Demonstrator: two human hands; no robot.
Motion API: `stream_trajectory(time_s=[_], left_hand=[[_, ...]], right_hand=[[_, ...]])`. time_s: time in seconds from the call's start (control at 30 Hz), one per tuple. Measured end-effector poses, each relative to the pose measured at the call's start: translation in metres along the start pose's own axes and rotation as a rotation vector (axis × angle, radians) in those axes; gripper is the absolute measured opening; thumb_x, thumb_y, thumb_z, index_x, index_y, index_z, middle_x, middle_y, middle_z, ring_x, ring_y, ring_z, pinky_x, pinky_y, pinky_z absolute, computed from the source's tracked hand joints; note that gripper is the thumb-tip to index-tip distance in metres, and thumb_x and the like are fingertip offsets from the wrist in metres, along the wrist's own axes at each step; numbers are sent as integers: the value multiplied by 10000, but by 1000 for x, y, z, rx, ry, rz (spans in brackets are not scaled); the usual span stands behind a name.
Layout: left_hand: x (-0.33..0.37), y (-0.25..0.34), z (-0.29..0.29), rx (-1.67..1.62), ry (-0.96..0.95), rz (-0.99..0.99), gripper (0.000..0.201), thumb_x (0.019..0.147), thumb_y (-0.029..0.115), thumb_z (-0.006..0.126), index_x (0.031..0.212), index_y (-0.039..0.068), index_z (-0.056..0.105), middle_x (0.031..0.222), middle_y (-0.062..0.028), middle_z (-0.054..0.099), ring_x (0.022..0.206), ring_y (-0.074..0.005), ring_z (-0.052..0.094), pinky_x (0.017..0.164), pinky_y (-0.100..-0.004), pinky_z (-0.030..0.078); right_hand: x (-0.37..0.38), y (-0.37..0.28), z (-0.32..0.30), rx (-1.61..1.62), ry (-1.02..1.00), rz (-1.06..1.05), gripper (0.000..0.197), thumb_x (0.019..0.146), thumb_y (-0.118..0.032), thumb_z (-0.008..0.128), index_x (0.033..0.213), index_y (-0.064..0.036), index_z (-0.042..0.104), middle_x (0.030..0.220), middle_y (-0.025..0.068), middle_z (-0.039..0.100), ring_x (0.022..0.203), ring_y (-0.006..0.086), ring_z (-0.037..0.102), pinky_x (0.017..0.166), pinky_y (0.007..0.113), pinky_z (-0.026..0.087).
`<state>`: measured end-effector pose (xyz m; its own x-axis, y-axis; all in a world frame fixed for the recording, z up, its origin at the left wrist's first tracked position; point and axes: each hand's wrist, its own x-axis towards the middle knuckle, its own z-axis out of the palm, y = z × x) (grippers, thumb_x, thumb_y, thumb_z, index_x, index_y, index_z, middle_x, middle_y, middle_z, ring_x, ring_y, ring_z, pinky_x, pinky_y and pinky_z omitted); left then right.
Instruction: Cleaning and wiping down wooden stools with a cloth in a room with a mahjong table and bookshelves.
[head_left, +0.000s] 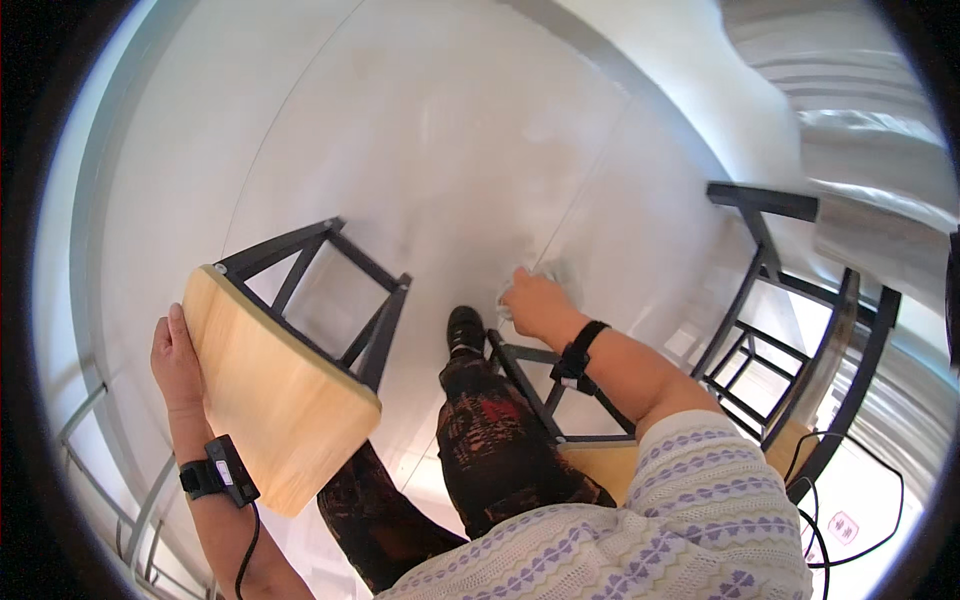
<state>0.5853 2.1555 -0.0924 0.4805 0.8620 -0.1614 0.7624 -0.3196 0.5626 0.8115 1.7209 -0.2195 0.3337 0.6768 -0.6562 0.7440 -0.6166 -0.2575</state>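
A stool with a pale wooden seat and a black metal frame is tipped on its side at the left. My left hand grips the seat's outer edge, with its thumb up along the rim and the other fingers partly hidden. Low in the middle, my right hand is closed on a crumpled whitish cloth, close to the floor. The cloth is partly covered by the fingers. Just below that hand stands another black-framed stool, its wooden seat half hidden by my arm and clothes.
Pale tiled floor spreads ahead. My black shoe is between the two stools. On the right are a larger dark frame, a grey-white curtain and a loose black cable. Thin metal rails run along the left.
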Motion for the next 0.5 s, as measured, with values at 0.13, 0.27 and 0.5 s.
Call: stream_trajectory(time_s=[0.13, 0.27, 0.5], left_hand=[[7, 15, 17, 245, -22, -56, 582, 945, 558, 450, 727, 20, 492, 652, -83, 446, 633, -183, 409, 627, -331, 396], [7, 24, 25, 226, -67, -67, 574, 950, 545, 440, 748, 10, 497, 672, -104, 491, 651, -222, 448, 654, -353, 411], [-8, -92, -44, 177, -244, 39, 511, 976, 455, 427, 1076, -17, 593, 982, -195, 625, 886, -300, 580, 809, -368, 455]], right_hand=[[-58, 28, 11, 66, 22, 183, 243, 760, -131, 631, 984, -153, 723, 1022, 165, 537, 899, 348, 611, 784, 432, 512], [-110, 42, 21, 173, -9, 247, 269, 769, -139, 614, 1019, -151, 712, 1039, 187, 529, 894, 356, 615, 804, 433, 510], [-154, 33, 12, 337, -132, 338, 359, 791, -167, 586, 1140, -177, 667, 1095, 219, 524, 986, 376, 603, 862, 439, 494]])
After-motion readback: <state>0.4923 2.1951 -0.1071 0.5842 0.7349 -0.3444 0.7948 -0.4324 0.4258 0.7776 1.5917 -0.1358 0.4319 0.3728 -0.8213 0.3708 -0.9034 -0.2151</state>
